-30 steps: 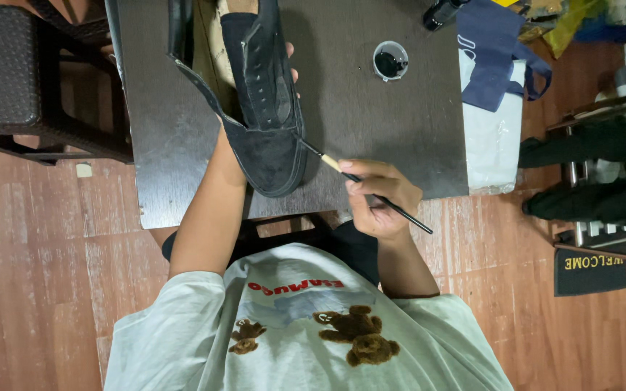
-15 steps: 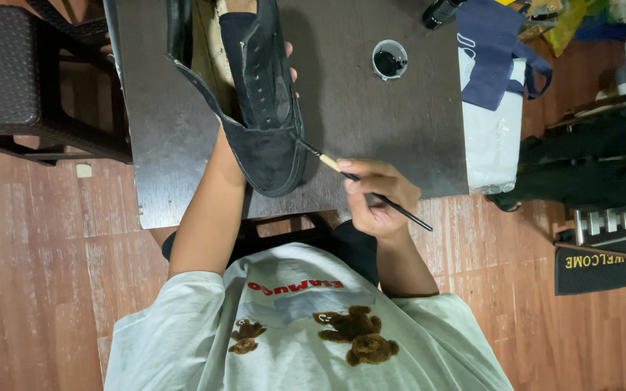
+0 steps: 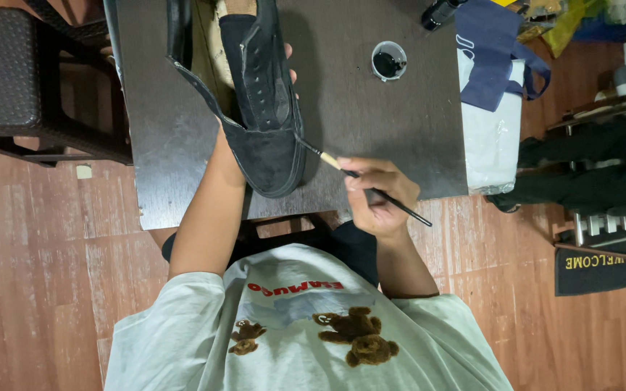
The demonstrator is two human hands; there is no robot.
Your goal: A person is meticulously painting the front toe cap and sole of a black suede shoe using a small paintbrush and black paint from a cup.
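Observation:
A black canvas shoe (image 3: 266,101) is held up over the dark table (image 3: 371,123), toe toward me. My left hand (image 3: 289,64) is mostly hidden behind the shoe; only fingertips show at its right side. My right hand (image 3: 374,194) grips a thin paintbrush (image 3: 360,175) like a pen. The brush tip touches the right side of the shoe near the toe.
A small round cup of black paint (image 3: 389,60) stands at the table's far side, with a dark bottle (image 3: 440,12) beyond it. A blue bag on white cloth (image 3: 490,72) lies at the right edge. A dark stool (image 3: 16,80) stands left; a doormat (image 3: 592,264) lies right.
The shoe and both hands stay almost where they were. The brush tip has shifted only slightly along the shoe's side.

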